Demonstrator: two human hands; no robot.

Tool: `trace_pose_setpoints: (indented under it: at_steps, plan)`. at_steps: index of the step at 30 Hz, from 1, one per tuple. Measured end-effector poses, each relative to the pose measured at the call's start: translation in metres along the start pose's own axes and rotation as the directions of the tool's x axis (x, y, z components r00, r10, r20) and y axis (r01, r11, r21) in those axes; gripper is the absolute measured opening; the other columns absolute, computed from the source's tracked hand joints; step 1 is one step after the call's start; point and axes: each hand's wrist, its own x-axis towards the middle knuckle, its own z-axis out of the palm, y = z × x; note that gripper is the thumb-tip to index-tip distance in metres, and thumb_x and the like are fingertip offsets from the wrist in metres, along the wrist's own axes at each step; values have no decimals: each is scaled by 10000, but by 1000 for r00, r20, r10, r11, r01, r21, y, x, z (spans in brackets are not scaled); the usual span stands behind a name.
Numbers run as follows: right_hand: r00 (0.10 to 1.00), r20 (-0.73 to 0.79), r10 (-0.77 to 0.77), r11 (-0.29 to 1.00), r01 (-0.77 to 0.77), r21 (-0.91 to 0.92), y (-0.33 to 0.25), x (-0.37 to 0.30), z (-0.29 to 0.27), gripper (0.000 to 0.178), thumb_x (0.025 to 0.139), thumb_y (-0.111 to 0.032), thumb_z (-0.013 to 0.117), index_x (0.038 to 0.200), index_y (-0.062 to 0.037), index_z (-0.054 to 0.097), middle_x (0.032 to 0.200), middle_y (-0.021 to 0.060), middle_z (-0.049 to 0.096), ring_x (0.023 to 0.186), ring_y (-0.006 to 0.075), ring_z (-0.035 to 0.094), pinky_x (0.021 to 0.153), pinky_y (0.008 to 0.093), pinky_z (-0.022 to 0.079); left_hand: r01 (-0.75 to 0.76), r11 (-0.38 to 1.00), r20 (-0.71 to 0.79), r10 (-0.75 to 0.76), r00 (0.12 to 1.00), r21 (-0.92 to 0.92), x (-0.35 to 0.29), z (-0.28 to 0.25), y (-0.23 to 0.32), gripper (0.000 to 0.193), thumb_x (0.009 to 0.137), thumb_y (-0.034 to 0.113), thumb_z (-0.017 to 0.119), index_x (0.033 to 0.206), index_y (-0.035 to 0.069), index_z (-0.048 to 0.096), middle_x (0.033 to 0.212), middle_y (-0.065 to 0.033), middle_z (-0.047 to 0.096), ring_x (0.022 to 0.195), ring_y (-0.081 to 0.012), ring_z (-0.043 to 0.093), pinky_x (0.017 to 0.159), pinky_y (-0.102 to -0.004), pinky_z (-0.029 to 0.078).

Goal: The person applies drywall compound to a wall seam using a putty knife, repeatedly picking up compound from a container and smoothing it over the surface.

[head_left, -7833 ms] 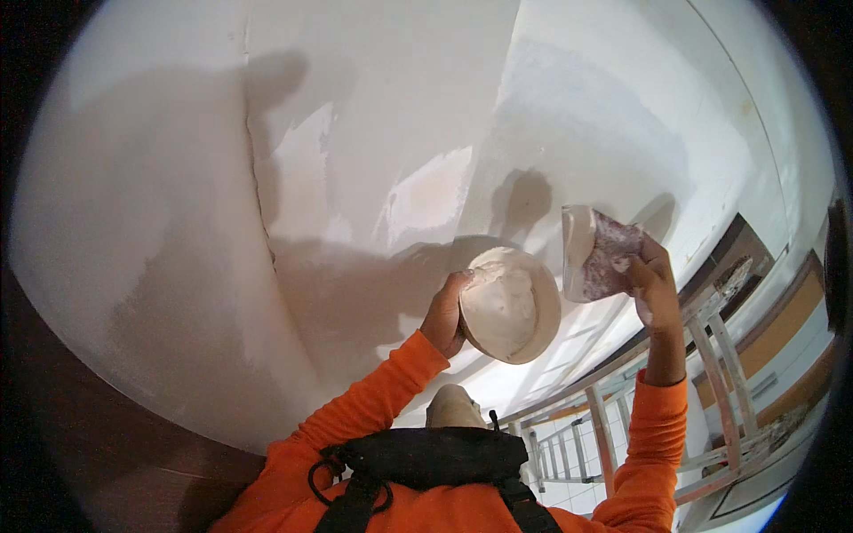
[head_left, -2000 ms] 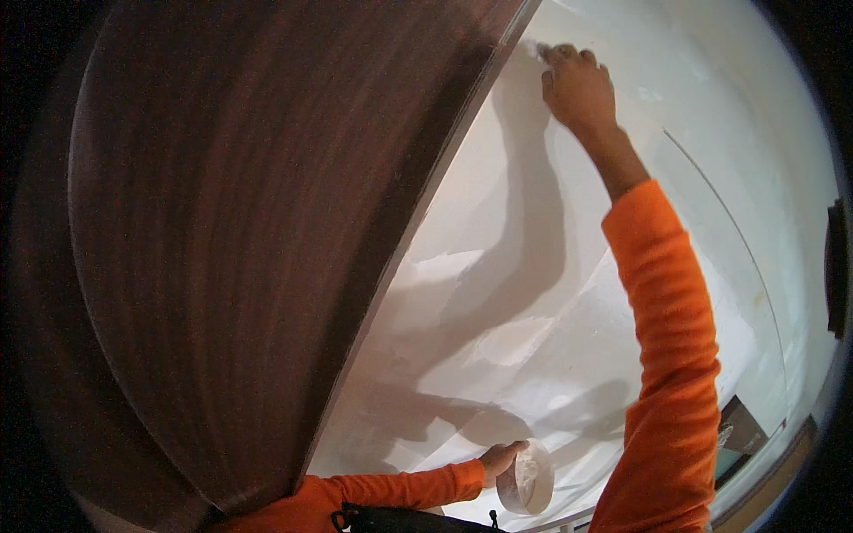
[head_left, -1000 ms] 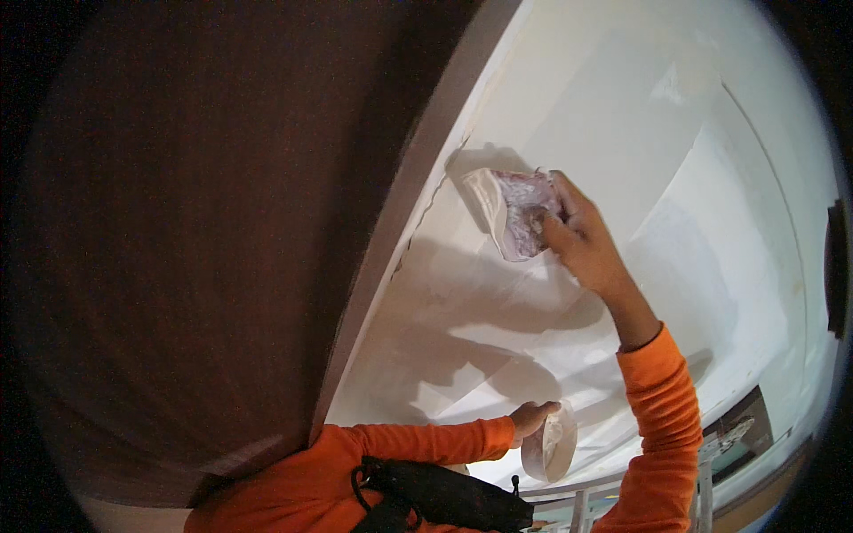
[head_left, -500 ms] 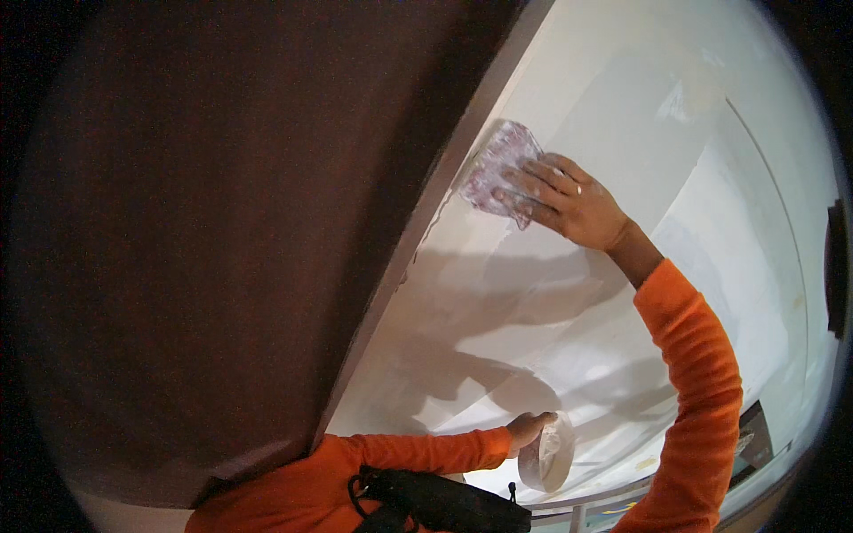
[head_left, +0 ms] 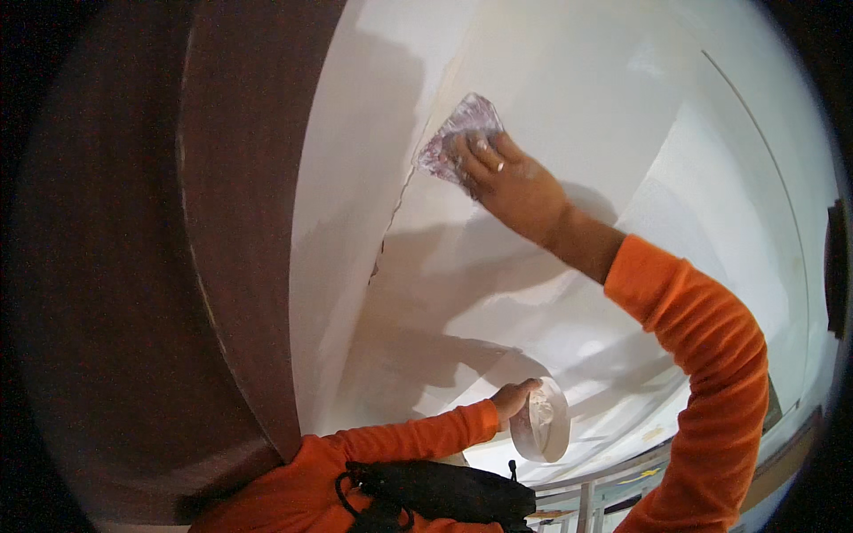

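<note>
My right hand (head_left: 515, 186) presses a thin, square, purplish piece (head_left: 464, 133) flat against the white surface (head_left: 569, 98). White paste smears the piece and my fingers; whether it is a sheet or a stiff spreader I cannot make out. Its lower corner touches the upper end of a jagged crack (head_left: 395, 209) along the inner corner. Lower down, my left hand (head_left: 513, 401) grips the rim of a round whitish tub (head_left: 526, 437), tilted so that white paste (head_left: 544, 410) shows inside. Most of the left fingers are hidden by the tub.
A large dark brown panel (head_left: 107, 266) fills the left side, with a pale strip beside it. At the lower edge are a black strapped item (head_left: 444, 493) against my orange top and a grey rail (head_left: 586, 502). A dark object (head_left: 835, 266) sits at the far right.
The view has shifted, showing more white surface beside the brown panel and more of the crack. My right hand and its piece appear further up and left; the left hand still holds the tub.
</note>
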Motion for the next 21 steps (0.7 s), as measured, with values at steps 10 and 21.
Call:
trace_pose_setpoints:
  at_steps: [10,21]
  plan:
    - [904,424,46,915,-209,346,-42,-59,-35,282,798,-126,572,1033,10,652,1094,159,612,1038,306,581,767,415,472,26,1000,32,-26,999,0,5,-3,0,398,947,365,497,1172,47,575,1066,-114,660,950,-247,655,891,-426,511]
    - [821,17,571,807,-565,173,47,38,46,275,796,-61,565,1054,24,611,1064,160,596,1020,311,584,779,403,525,135,991,57,-135,989,-11,-8,12,0,433,937,382,514,1198,37,552,1102,-146,644,979,-277,633,896,-430,493]
